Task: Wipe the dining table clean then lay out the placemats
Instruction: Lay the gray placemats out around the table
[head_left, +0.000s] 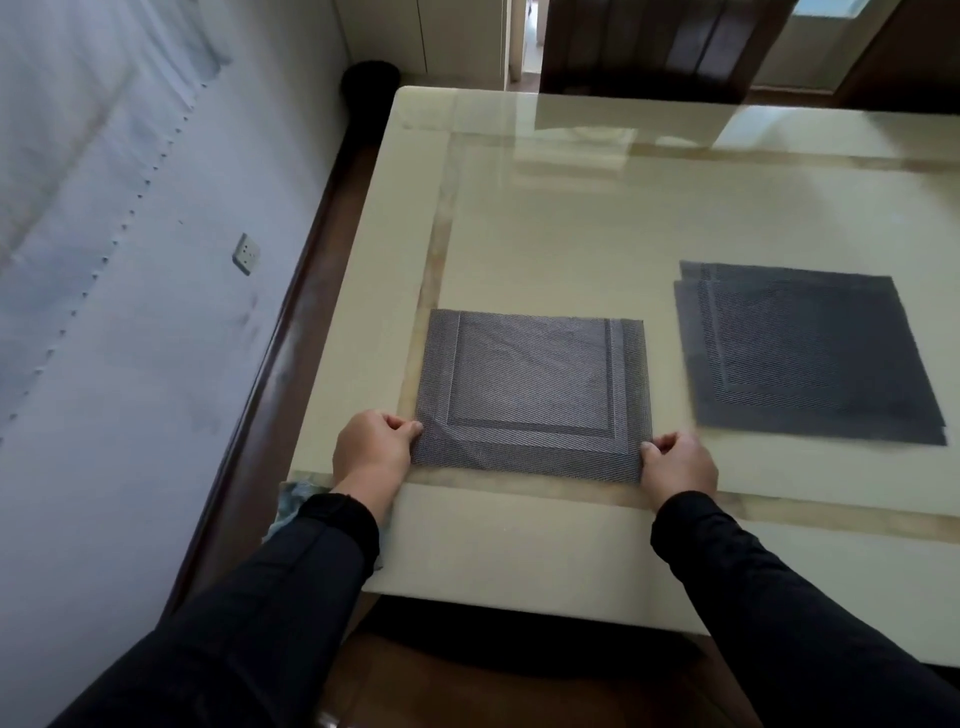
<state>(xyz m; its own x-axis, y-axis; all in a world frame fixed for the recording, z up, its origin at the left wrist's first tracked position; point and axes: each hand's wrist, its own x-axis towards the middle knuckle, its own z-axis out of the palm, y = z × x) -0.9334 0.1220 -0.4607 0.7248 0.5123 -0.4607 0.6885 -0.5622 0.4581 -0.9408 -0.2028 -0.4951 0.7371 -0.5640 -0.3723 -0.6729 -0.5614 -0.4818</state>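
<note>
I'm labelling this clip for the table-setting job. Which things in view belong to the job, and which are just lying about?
Part of the job:
- placemat, near corners pinched by the left hand and right hand
- stack of placemats, lying apart to the right
- dining table
- cloth, partly hidden under the left sleeve

Just lying about:
- wall socket
- chair at the far side

White wall (130, 208), wall socket (245, 253), dark chair (665, 47)

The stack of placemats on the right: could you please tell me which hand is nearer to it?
Right. The right hand pinches the single placemat's near right corner, beside the stack; the left hand holds its opposite near corner, farther away.
</note>
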